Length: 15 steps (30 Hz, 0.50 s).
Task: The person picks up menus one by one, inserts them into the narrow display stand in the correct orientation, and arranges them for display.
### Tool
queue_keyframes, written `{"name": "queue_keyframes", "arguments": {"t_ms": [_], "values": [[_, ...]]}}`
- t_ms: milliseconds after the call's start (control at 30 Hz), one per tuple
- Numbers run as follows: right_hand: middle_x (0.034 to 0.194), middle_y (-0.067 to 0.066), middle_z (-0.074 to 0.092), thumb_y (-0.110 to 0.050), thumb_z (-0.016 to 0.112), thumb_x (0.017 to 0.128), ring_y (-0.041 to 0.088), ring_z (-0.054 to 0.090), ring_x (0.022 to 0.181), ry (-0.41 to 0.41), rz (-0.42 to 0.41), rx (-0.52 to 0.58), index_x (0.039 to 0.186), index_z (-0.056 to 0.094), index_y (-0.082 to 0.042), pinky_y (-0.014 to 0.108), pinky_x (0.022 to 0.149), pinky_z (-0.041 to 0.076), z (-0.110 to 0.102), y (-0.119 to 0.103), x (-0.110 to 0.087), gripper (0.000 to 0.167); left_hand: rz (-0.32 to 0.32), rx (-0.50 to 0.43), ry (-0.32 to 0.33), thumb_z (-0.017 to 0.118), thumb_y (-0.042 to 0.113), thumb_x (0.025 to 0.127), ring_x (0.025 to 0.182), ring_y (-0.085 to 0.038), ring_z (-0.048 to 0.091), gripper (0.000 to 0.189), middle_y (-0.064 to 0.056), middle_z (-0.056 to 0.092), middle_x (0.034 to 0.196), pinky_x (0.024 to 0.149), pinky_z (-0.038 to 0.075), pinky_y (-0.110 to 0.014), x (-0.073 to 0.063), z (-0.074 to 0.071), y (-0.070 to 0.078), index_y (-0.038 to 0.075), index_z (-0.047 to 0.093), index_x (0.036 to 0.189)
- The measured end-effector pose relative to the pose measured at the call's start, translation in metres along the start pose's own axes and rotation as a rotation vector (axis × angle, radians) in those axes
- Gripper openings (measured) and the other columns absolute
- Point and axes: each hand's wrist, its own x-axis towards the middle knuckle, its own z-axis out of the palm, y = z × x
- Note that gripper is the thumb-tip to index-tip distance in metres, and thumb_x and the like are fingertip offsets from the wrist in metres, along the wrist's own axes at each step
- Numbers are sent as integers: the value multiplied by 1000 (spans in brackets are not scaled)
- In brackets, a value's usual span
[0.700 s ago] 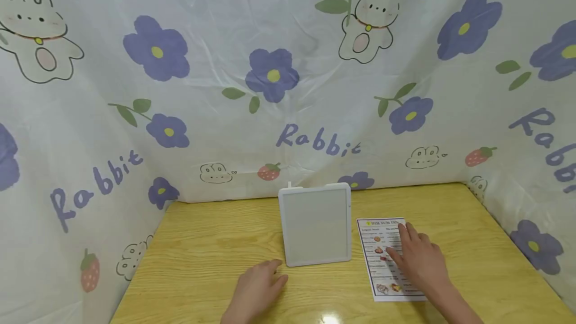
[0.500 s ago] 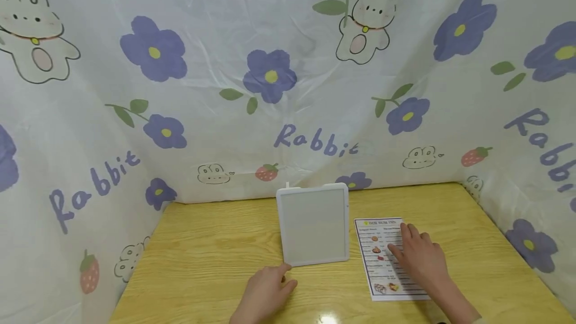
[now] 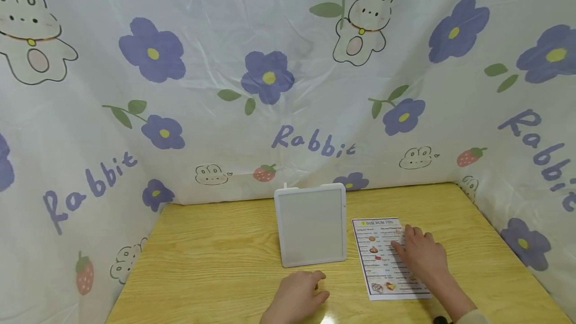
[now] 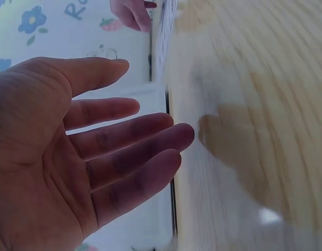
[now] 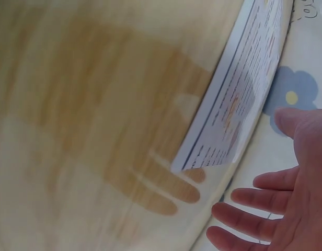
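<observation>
Left hand rightward over table, curtain behind

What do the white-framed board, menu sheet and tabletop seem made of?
White-framed board: probably plastic, smooth; even, rounded rim. Menu sheet: paper or card, finish unclear; thin, flat and printed. Tabletop: wood or wood-effect laminate, glossy; grain lines and a bright reflection.

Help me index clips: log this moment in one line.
left hand: empty, in front of board | right hand: empty, raised at edge of menu | board: standing on table | menu: on table
</observation>
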Motion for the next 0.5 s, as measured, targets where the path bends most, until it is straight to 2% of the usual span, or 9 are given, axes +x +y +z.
{"name": "queue_keyframes", "arguments": {"t_ms": [167,267,367,500], "values": [[107,29,60,-40,69,98,49,59,95,-38,25,10,123,55,16,58,65,54,1,2,2,63,12,-2,20,77,29,90,75,-3,64,27,8,72,85,59,50,-25,11,6,11,12,76,112],[97,24,59,-41,68,98,45,59,88,-59,39,18,110,59,13,56,61,53,3,4,3,56,-9,-5,48,79,27,89,74,-5,64,26,7,72,83,58,50,-25,18,11,17,12,76,110],[91,21,57,-41,68,98,42,58,84,-74,49,19,101,60,10,54,58,52,4,6,5,52,-35,-10,47,80,27,88,77,-8,66,27,5,73,85,60,50,-27,25,14,24,12,76,109],[91,21,56,-41,66,99,41,58,83,-83,57,22,101,61,10,54,59,51,5,7,8,52,-51,-4,26,80,28,87,86,-12,69,27,4,75,93,65,53,-29,34,20,35,13,77,109]]}}
